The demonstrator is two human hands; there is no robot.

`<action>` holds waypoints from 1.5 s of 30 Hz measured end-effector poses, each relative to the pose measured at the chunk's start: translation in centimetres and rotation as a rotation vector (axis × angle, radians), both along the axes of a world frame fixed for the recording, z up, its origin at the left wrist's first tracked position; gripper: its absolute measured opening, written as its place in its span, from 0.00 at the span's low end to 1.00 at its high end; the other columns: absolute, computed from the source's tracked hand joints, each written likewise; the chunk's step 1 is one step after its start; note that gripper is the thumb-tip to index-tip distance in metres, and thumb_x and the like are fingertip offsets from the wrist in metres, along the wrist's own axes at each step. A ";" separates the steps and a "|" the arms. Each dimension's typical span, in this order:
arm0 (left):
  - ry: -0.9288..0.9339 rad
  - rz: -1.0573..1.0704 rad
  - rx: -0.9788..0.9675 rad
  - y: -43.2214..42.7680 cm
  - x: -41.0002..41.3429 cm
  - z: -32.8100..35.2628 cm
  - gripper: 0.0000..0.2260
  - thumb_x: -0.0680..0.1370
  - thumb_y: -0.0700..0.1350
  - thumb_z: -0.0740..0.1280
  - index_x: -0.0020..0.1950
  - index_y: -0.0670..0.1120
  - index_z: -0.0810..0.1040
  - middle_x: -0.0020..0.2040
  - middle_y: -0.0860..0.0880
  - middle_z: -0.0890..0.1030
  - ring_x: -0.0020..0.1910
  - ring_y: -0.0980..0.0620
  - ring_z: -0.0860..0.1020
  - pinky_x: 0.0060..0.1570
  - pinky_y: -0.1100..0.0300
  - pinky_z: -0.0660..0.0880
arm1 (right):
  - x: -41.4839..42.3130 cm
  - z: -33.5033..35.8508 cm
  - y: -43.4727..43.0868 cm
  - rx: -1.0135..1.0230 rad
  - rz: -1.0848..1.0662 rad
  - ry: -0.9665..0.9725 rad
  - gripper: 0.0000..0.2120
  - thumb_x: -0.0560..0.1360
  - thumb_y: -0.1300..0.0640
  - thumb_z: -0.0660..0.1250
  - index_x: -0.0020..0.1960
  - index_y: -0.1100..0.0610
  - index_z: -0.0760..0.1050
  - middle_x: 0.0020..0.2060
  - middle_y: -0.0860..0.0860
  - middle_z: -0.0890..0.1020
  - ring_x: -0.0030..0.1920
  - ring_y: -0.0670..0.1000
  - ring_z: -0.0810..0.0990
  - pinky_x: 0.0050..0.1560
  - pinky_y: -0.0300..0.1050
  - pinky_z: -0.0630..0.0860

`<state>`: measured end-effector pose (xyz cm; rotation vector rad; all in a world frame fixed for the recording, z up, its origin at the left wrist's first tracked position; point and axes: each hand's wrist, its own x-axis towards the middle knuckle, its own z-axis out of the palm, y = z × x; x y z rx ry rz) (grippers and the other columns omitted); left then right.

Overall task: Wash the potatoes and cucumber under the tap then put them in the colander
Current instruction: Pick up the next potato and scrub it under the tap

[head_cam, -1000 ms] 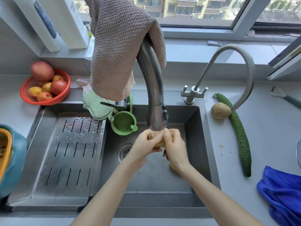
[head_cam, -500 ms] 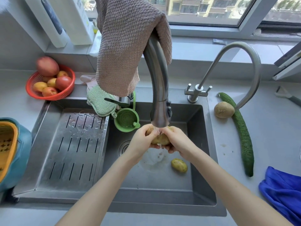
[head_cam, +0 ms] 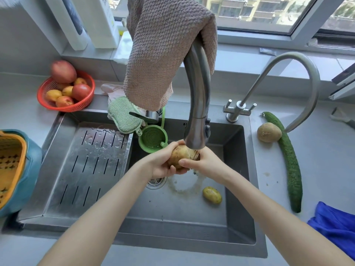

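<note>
The potato (head_cam: 183,156) is right under the spray head of the tap (head_cam: 197,116), held over the middle of the sink (head_cam: 236,169) so the stream strikes its top and runs off into the basin. The left hand (head_cam: 163,164) cups it from the near side, fingers curled underneath. The right hand (head_cam: 206,164) closes on the far end with the thumb laid across the front. Both grips are wrapped snug on the potato, neither spread, a two-sided hold that looks made for turning and rubbing the skin. Below, a smaller potato (head_cam: 212,195) lies on the sink floor beside the splash. On the bench (head_cam: 322,169) to the right, a third potato (head_cam: 269,132) sits against the cucumber (head_cam: 290,162), both waiting their turn, I'd judge. The yellow colander (head_cam: 9,164) sits in its teal bowl (head_cam: 32,160) far left, well apart.
</note>
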<state>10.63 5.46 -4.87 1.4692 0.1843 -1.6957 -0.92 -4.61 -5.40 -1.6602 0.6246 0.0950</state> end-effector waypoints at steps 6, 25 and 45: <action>-0.129 0.270 -0.185 -0.4 -1.4 -0.9 0.20 0.82 0.53 0.54 0.46 0.42 0.78 0.27 0.49 0.81 0.23 0.56 0.78 0.19 0.68 0.70 | 1.0 -1.6 2.0 0.211 -0.323 -0.139 0.24 0.65 0.60 0.75 0.59 0.64 0.74 0.44 0.52 0.84 0.44 0.48 0.83 0.41 0.43 0.79; -0.456 0.301 -0.132 1.3 -3.2 -3.5 0.14 0.82 0.45 0.53 0.45 0.44 0.75 0.42 0.40 0.77 0.38 0.45 0.76 0.40 0.51 0.76 | 1.4 -1.3 2.9 0.461 -0.447 -0.053 0.04 0.69 0.56 0.70 0.42 0.54 0.76 0.33 0.50 0.81 0.35 0.50 0.80 0.36 0.43 0.74; -0.894 0.129 0.092 0.0 -2.9 -2.4 0.17 0.81 0.45 0.52 0.42 0.40 0.76 0.46 0.40 0.80 0.52 0.40 0.77 0.55 0.50 0.74 | -0.8 -2.1 4.2 0.476 -0.437 -0.202 0.15 0.67 0.62 0.61 0.53 0.56 0.74 0.44 0.54 0.83 0.42 0.50 0.82 0.41 0.47 0.81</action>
